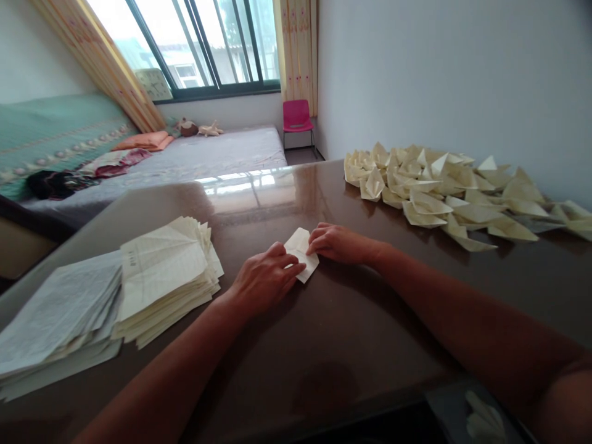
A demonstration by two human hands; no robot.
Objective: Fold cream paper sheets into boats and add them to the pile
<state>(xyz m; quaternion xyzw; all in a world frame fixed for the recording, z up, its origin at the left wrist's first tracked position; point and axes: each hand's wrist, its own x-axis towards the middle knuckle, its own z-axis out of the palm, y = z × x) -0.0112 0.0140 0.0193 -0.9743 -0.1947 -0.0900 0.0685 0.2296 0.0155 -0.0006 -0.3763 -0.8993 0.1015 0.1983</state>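
A small folded piece of cream paper [300, 246] lies on the dark glossy table [351, 333] between my hands. My left hand [264, 279] rests on its near left side, fingers lying flat and pressing the paper down. My right hand [338, 243] comes in from the right with curled fingers, fingertips pinching the paper's far right edge. Part of the paper is hidden under both hands.
A stack of flat paper sheets [161, 277] sits at the left, beside a second stack of greyish sheets [55, 320]. A heap of several folded paper shapes [444, 191] lies at the right by the wall. A bed [194, 157] and a pink chair [296, 117] stand behind.
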